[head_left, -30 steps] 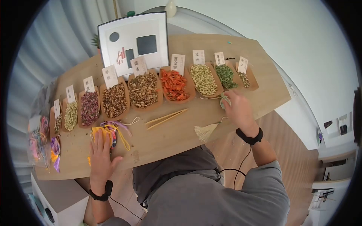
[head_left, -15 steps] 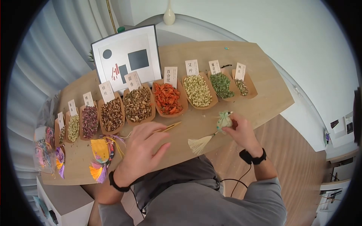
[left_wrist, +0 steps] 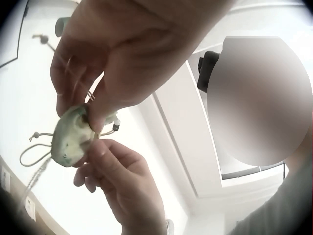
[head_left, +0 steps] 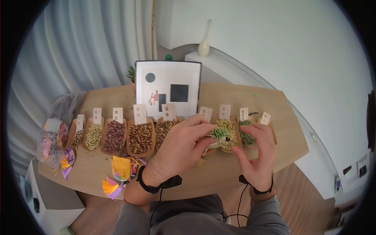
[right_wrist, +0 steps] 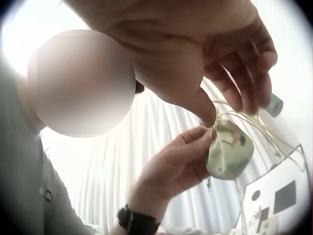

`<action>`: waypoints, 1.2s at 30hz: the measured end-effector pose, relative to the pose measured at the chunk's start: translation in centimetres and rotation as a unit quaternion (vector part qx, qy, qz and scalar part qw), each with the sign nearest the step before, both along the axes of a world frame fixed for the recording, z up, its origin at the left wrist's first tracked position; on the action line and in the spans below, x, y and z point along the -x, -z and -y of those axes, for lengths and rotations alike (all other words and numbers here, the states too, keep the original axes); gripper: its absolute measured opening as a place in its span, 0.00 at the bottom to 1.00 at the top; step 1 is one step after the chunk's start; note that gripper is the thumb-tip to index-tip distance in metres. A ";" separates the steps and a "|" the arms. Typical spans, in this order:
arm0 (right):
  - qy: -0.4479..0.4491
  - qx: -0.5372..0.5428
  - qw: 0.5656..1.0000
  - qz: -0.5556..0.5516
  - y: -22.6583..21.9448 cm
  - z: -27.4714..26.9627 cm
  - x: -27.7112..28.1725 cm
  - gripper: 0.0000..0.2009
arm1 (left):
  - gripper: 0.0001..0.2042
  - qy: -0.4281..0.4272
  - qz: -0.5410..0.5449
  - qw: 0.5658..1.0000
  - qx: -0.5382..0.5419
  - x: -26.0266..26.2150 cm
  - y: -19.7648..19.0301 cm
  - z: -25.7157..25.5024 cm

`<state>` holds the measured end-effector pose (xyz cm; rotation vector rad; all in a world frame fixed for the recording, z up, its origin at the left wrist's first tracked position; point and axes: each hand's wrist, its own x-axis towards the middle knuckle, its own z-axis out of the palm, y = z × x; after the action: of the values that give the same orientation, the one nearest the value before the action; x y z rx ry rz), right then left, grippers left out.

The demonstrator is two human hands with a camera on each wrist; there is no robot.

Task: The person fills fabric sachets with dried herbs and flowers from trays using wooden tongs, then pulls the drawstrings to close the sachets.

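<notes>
A small pale green drawstring pouch [head_left: 219,133] is held up above the table, pinched at its side between the thumb and fingers of the left hand [head_left: 184,145]. To its right is the right hand [head_left: 257,156], thumb and fingers spread apart. In the right wrist view the right thumb is beside the neck of the pouch [right_wrist: 230,152], near its cords. The left wrist view shows both hands' fingertips close around the pouch [left_wrist: 71,139], with loose cords hanging from it.
Labelled trays of dried herbs, one with dark brown pieces [head_left: 141,138], line the table [head_left: 168,184]. A framed panel [head_left: 168,70] stands behind them. A yellow pouch with tassels [head_left: 121,167], a purple pouch [head_left: 68,158] and a plastic bag [head_left: 53,137] are at the left.
The left hand has left the yellow pouch and moved right to pinch the green one. The green pouch has been lifted off the table, and the right hand has opened beside it. The view has shifted.
</notes>
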<state>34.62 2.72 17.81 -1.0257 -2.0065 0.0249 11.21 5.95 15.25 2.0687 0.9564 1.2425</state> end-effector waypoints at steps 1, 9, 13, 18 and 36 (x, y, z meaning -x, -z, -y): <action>0.023 -0.044 0.999 -0.015 -0.5 -0.2 1.2 0.25 | 0.15 -0.014 0.015 1.000 0.013 0.6 -0.4 -0.1; -0.054 0.064 0.995 -0.045 1.1 -3.6 5.0 0.26 | 0.14 -0.008 0.030 0.999 -0.004 2.5 -0.5 -1.2; -0.068 0.059 0.993 -0.070 1.3 -3.7 4.7 0.25 | 0.15 -0.007 0.031 0.999 0.028 2.1 0.3 -1.3; -0.090 0.079 0.988 -0.098 1.2 -3.6 3.6 0.26 | 0.17 0.005 0.044 0.999 0.019 1.2 0.8 -1.4; -0.136 0.094 0.970 -0.178 1.7 -4.8 2.6 0.33 | 0.20 0.021 0.269 0.962 0.036 -0.2 2.0 -1.5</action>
<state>32.06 7.51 16.13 -0.7865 -1.8192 0.5197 11.39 7.45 13.28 1.5529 0.6848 1.6042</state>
